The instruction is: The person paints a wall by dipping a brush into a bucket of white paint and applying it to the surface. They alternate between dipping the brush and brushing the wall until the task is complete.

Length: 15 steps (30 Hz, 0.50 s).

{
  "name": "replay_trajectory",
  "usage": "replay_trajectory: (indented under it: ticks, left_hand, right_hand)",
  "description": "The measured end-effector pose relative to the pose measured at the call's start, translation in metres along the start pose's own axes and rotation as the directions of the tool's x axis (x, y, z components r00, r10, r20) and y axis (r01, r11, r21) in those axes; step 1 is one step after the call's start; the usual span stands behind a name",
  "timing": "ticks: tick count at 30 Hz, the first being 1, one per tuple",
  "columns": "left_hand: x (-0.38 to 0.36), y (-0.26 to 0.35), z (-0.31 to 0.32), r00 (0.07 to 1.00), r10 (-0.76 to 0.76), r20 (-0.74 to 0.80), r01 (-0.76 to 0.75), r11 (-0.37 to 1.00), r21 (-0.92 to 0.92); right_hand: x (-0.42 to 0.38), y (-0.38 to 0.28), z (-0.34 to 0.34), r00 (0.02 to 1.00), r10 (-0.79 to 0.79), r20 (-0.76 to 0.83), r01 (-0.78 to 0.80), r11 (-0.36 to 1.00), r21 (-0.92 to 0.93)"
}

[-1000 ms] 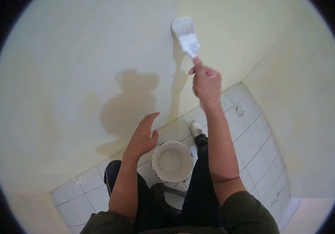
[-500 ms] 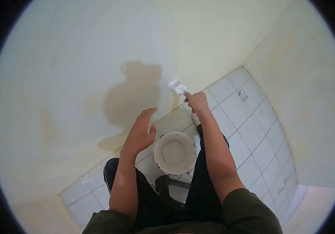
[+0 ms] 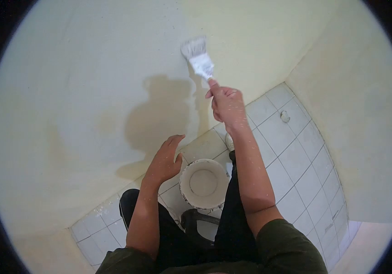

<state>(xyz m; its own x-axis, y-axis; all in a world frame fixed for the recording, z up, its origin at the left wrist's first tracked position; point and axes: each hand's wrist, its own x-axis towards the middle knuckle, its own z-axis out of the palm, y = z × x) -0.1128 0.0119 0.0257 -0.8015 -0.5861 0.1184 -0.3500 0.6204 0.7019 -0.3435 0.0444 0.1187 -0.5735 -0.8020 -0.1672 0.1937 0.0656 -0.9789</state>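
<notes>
My right hand (image 3: 227, 106) grips the handle of a wide paintbrush (image 3: 197, 57) coated in white paint, its bristles pressed against the pale cream wall (image 3: 91, 91) ahead of me. My left hand (image 3: 165, 160) hangs empty with fingers apart, close to the wall and just left of a white paint bucket (image 3: 203, 183). The bucket stands on the tiled floor between my legs and holds white paint. My shadow falls on the wall beside the brush.
White floor tiles (image 3: 296, 155) run along the foot of the wall, spattered with paint. A second wall (image 3: 360, 114) meets the first in a corner at the right. A small round object (image 3: 285, 117) lies on the tiles near that corner. My shoe (image 3: 229, 142) shows beside the bucket.
The brush went from high on the wall down near the floor, and is now back up on the wall. My left hand stayed open by the bucket.
</notes>
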Motion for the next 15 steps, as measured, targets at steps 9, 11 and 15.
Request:
replay_trajectory:
  ticks: [9, 11, 15]
  left_hand:
    - [-0.001, -0.004, 0.002, 1.000, -0.013, 0.025, 0.013, 1.000, -0.002]
    - [0.000, -0.003, 0.002, 0.999, -0.024, 0.042, 0.025, 0.999, -0.025]
    - [-0.001, -0.003, 0.003, 0.999, -0.030, 0.040, 0.031, 0.999, -0.042]
  right_hand:
    - [0.041, 0.147, -0.040, 0.939, 0.326, -0.109, -0.342, 0.856, -0.389]
    - [0.053, 0.179, -0.046, 0.923, 0.351, -0.158, -0.381, 0.777, -0.500]
    - [0.053, 0.176, -0.033, 0.925, 0.340, -0.169, -0.377, 0.776, -0.506]
